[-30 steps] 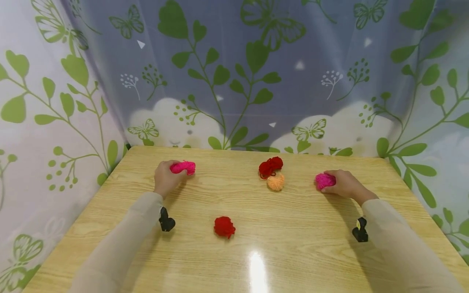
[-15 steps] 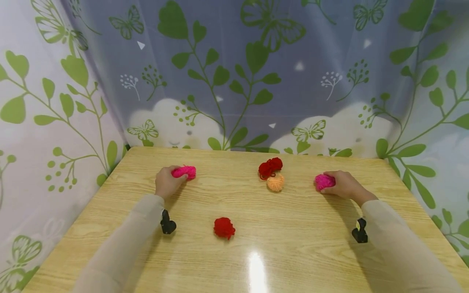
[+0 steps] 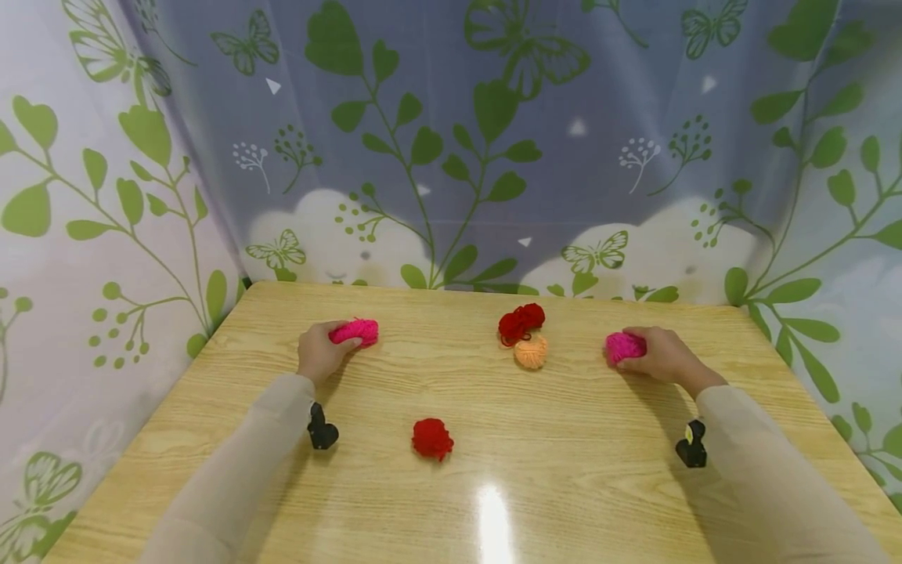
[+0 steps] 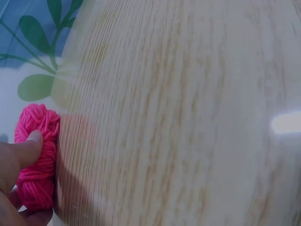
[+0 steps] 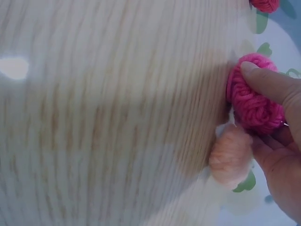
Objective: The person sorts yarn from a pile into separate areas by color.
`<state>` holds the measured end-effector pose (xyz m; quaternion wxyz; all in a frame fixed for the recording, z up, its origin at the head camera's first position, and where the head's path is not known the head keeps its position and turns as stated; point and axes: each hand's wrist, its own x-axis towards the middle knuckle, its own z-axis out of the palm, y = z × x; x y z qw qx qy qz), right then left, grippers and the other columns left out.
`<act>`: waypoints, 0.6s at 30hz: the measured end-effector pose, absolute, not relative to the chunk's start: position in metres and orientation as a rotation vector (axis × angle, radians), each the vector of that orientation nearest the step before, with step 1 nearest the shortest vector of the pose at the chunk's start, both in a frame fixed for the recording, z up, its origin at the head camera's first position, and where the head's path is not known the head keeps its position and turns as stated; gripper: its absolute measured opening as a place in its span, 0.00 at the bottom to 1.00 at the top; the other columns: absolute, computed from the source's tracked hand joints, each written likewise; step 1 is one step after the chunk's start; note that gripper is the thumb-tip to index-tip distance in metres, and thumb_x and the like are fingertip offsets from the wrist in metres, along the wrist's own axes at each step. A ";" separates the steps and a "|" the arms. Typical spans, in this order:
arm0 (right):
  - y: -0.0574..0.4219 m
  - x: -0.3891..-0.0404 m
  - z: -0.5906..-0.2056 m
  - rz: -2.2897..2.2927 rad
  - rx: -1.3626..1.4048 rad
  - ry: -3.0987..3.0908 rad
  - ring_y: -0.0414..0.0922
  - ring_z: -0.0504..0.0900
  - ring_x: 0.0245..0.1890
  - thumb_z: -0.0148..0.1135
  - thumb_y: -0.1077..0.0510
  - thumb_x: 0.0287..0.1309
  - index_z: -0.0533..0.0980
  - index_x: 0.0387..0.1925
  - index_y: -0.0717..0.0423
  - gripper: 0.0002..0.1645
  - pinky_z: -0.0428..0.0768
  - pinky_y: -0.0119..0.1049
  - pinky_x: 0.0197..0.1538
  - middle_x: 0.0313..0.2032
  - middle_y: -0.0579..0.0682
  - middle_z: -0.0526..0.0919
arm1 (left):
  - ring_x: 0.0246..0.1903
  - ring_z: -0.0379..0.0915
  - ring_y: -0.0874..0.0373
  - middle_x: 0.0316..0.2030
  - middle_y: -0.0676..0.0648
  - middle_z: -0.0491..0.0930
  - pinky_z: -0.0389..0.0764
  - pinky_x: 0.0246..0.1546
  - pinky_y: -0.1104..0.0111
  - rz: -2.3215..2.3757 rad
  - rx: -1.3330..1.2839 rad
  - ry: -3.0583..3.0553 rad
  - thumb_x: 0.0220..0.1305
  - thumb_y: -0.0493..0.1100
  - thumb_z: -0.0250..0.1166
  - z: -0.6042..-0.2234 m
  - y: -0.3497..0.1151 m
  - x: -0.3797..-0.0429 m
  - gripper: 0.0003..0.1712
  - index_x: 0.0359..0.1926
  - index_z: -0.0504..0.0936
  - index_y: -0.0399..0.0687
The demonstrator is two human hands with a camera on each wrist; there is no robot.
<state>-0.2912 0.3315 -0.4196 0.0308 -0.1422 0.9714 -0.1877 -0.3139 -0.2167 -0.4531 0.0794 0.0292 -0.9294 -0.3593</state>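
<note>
My left hand (image 3: 322, 352) grips a bright pink skein of yarn (image 3: 361, 332) at the back left of the table. Its thumb lies across the skein's side in the left wrist view, where the yarn (image 4: 38, 183) stands out against the wood. Toward the back right, my right hand (image 3: 658, 355) holds a second pink ball of yarn (image 3: 621, 348), thumb on one side and fingers curled beneath. An orange ball of yarn (image 5: 231, 157) shows close to those fingers in the right wrist view. In the head view, orange yarn (image 3: 531, 353) sits left of the right hand.
A dark red bundle of yarn (image 3: 521, 323) lies just behind the orange ball. Another red ball (image 3: 432, 439) sits nearer the front, between the forearms. The wooden table (image 3: 564, 478) meets a leaf-patterned curtain (image 3: 451, 157) at its back edge.
My left hand and its pink skein have shifted slightly toward the front of the table since a second ago. The right hand and the other yarn look unchanged.
</note>
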 end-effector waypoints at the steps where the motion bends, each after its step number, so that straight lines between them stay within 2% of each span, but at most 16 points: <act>1: 0.331 -0.291 -0.419 -0.599 -0.434 3.001 0.62 0.78 0.46 0.71 0.54 0.52 0.67 0.59 0.77 0.41 0.77 0.55 0.48 0.50 0.74 0.76 | 0.59 0.69 0.38 0.56 0.33 0.75 0.71 0.58 0.50 -1.080 0.088 -2.781 0.61 0.44 0.68 -0.453 -0.217 -0.314 0.28 0.59 0.76 0.35; 12: 0.290 -0.296 -0.394 -0.694 -0.528 3.005 0.55 0.80 0.41 0.71 0.56 0.52 0.64 0.64 0.73 0.43 0.80 0.45 0.41 0.51 0.71 0.76 | 0.60 0.67 0.38 0.58 0.34 0.74 0.69 0.60 0.50 -1.120 0.104 -2.776 0.62 0.41 0.66 -0.451 -0.218 -0.311 0.25 0.59 0.77 0.38; 18: 0.253 -0.301 -0.383 -0.736 -0.673 2.991 0.54 0.80 0.43 0.72 0.54 0.51 0.65 0.64 0.71 0.44 0.80 0.44 0.42 0.54 0.69 0.75 | 0.61 0.66 0.38 0.58 0.34 0.74 0.68 0.61 0.51 -1.119 0.104 -2.784 0.62 0.40 0.66 -0.449 -0.218 -0.310 0.24 0.59 0.77 0.37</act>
